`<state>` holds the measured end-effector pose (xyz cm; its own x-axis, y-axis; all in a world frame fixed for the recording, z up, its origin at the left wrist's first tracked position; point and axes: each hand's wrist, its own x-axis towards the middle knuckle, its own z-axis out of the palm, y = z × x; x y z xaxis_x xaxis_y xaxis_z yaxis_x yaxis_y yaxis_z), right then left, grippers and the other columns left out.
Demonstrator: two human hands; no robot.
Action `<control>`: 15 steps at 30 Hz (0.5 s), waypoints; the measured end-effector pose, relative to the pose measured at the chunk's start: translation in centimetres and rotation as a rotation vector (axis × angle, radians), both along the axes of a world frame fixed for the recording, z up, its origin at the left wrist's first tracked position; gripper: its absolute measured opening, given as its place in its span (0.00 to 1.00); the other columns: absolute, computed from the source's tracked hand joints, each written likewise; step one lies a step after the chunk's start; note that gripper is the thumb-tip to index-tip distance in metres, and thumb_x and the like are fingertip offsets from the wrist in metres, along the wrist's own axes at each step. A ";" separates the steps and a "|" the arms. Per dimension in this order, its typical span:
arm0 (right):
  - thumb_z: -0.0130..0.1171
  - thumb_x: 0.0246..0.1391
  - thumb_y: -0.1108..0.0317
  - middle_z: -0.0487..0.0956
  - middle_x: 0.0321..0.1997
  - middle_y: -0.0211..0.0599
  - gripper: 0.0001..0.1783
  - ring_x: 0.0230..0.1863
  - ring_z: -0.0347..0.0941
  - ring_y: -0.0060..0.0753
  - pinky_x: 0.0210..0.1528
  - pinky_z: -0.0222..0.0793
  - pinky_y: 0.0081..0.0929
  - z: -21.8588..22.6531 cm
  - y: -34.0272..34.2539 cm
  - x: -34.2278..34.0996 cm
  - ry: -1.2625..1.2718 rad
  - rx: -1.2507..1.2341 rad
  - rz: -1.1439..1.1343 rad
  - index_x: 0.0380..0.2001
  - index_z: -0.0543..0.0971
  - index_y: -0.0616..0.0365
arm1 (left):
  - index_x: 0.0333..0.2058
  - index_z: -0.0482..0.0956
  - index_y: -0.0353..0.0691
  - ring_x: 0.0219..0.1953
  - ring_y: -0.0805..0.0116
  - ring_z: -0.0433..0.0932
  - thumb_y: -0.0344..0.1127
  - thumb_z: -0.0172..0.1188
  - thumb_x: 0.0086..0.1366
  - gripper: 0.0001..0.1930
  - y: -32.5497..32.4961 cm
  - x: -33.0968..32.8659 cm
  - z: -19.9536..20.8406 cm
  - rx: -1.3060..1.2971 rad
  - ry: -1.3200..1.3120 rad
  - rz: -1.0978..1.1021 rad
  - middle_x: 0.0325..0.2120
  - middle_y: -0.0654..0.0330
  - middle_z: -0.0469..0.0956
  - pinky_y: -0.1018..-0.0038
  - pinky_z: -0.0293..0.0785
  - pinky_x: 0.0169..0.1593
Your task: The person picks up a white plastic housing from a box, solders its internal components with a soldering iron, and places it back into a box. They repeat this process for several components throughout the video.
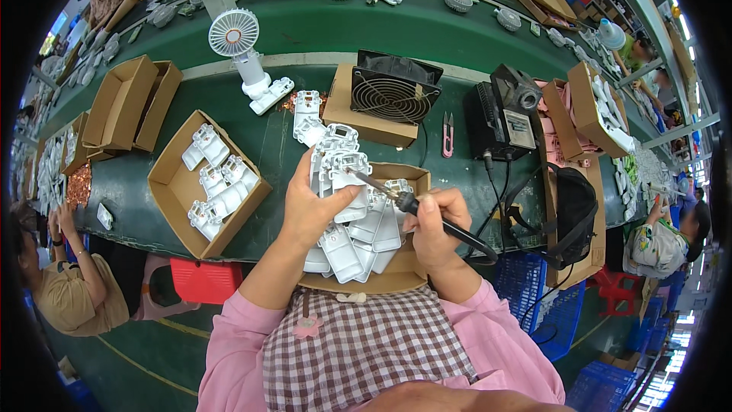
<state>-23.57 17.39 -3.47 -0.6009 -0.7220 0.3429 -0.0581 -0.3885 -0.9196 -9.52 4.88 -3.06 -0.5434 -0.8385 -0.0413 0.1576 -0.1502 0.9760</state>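
Note:
My left hand [306, 210] is closed around a white plastic fan housing [343, 170], holding it over an open box. In my right hand [441, 227] is a soldering iron [409, 202] with a black handle, held like a pen. Its metal tip points left and reaches the housing; whether it touches is too small to tell. Under both hands the cardboard box [418, 278] holds several white plastic shells [341, 253]. Just beyond my left hand lie more white housings [307, 111] on the bench.
A cardboard box [164, 183] of housings stands left, near a white handheld fan [234, 33]. Ahead are a black cooling fan [393, 95], pink-handled snips [448, 135] and a black soldering station [488, 126]. Its cable runs right; a black bag [572, 206] lies beyond. Co-workers sit both sides.

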 end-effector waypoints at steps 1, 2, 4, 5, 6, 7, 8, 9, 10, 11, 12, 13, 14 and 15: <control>0.52 0.56 0.72 0.72 0.21 0.35 0.07 0.18 0.67 0.17 0.20 0.66 0.16 -0.1 0.1 0.0 -0.023 -0.066 -0.014 0.28 0.67 0.62 | 0.53 0.62 0.31 0.42 0.74 0.74 0.26 0.67 0.48 0.34 0.1 -0.1 0.1 0.001 -0.001 -0.001 0.41 0.59 0.75 0.76 0.69 0.47; 0.50 0.57 0.71 0.71 0.24 0.38 0.07 0.19 0.68 0.19 0.21 0.67 0.17 -0.1 0.3 -0.2 -0.040 -0.076 0.005 0.29 0.66 0.62 | 0.52 0.64 0.34 0.41 0.74 0.74 0.26 0.67 0.47 0.32 0.1 -0.1 0.2 0.051 0.035 -0.017 0.40 0.60 0.75 0.77 0.69 0.47; 0.50 0.57 0.68 0.70 0.21 0.37 0.08 0.16 0.65 0.20 0.19 0.66 0.19 0.1 0.1 0.1 -0.061 -0.095 -0.039 0.28 0.65 0.61 | 0.50 0.65 0.36 0.40 0.73 0.74 0.26 0.68 0.47 0.31 0.2 -0.2 0.4 0.101 0.070 -0.035 0.39 0.61 0.75 0.77 0.70 0.46; 0.49 0.56 0.66 0.68 0.19 0.36 0.10 0.13 0.62 0.21 0.16 0.65 0.20 0.2 0.0 0.2 -0.083 -0.115 -0.081 0.28 0.65 0.60 | 0.51 0.64 0.36 0.39 0.71 0.75 0.26 0.67 0.47 0.31 0.3 -0.2 0.5 0.179 0.096 -0.073 0.39 0.60 0.75 0.76 0.71 0.45; 0.49 0.56 0.66 0.68 0.19 0.36 0.10 0.13 0.62 0.21 0.16 0.65 0.20 0.3 0.1 0.2 -0.085 -0.114 -0.085 0.28 0.65 0.60 | 0.51 0.63 0.36 0.38 0.70 0.76 0.26 0.67 0.46 0.32 0.3 -0.1 0.6 0.258 0.123 -0.111 0.39 0.58 0.75 0.75 0.73 0.44; 0.49 0.56 0.65 0.67 0.20 0.36 0.10 0.14 0.62 0.21 0.16 0.65 0.20 0.4 0.1 0.2 -0.085 -0.139 -0.074 0.29 0.65 0.60 | 0.51 0.63 0.36 0.38 0.70 0.76 0.26 0.67 0.46 0.32 0.1 0.0 0.3 0.259 0.120 -0.114 0.39 0.58 0.75 0.75 0.73 0.44; 0.50 0.56 0.65 0.66 0.20 0.36 0.10 0.15 0.61 0.20 0.16 0.66 0.21 0.4 0.1 0.2 -0.086 -0.164 -0.063 0.29 0.64 0.59 | 0.52 0.63 0.35 0.39 0.66 0.77 0.28 0.66 0.48 0.31 -0.1 0.2 -0.2 0.305 0.160 -0.171 0.39 0.56 0.75 0.72 0.74 0.43; 0.50 0.56 0.65 0.66 0.20 0.36 0.10 0.15 0.61 0.20 0.16 0.66 0.21 0.4 0.1 0.1 -0.089 -0.164 -0.065 0.29 0.64 0.59 | 0.52 0.62 0.34 0.39 0.63 0.78 0.29 0.64 0.49 0.31 -0.2 0.4 -0.5 0.351 0.200 -0.227 0.40 0.53 0.74 0.69 0.76 0.43; 0.50 0.56 0.65 0.66 0.21 0.36 0.10 0.16 0.61 0.20 0.16 0.66 0.21 0.3 0.1 0.1 -0.082 -0.186 -0.053 0.30 0.64 0.59 | 0.52 0.62 0.34 0.39 0.63 0.78 0.29 0.64 0.49 0.31 -0.3 0.4 -0.5 0.352 0.197 -0.228 0.40 0.53 0.74 0.69 0.76 0.43; 0.50 0.56 0.64 0.66 0.22 0.35 0.10 0.16 0.61 0.19 0.16 0.67 0.21 0.2 0.1 0.1 -0.076 -0.207 -0.041 0.30 0.64 0.59 | 0.52 0.61 0.32 0.40 0.60 0.78 0.30 0.63 0.51 0.30 -0.4 0.4 -0.4 0.465 0.306 -0.258 0.41 0.51 0.74 0.67 0.77 0.43; 0.50 0.56 0.64 0.66 0.22 0.35 0.10 0.16 0.61 0.19 0.16 0.67 0.21 0.1 0.1 0.1 -0.080 -0.207 -0.043 0.30 0.64 0.59 | 0.52 0.61 0.31 0.41 0.57 0.78 0.32 0.61 0.52 0.30 -0.4 0.5 -0.3 0.578 0.416 -0.286 0.41 0.48 0.74 0.65 0.78 0.43; 0.50 0.57 0.64 0.66 0.22 0.35 0.10 0.17 0.61 0.19 0.16 0.67 0.21 0.1 0.1 0.0 -0.075 -0.209 -0.039 0.30 0.64 0.59 | 0.53 0.59 0.30 0.43 0.54 0.77 0.34 0.58 0.54 0.30 -0.4 0.6 -0.6 0.594 0.441 -0.315 0.43 0.46 0.73 0.62 0.77 0.46; 0.50 0.57 0.64 0.66 0.22 0.35 0.10 0.17 0.61 0.19 0.16 0.67 0.20 0.1 0.2 0.0 -0.070 -0.211 -0.037 0.30 0.64 0.59 | 0.53 0.59 0.30 0.43 0.54 0.77 0.34 0.58 0.54 0.30 -0.4 0.7 -0.4 0.596 0.437 -0.317 0.43 0.46 0.73 0.62 0.77 0.46; 0.50 0.57 0.64 0.66 0.22 0.35 0.10 0.17 0.61 0.19 0.16 0.67 0.20 0.1 0.2 -0.1 -0.073 -0.210 -0.041 0.30 0.64 0.59 | 0.55 0.58 0.32 0.46 0.58 0.75 0.31 0.61 0.53 0.32 -0.4 0.8 -0.2 0.630 0.447 -0.362 0.45 0.49 0.72 0.65 0.73 0.49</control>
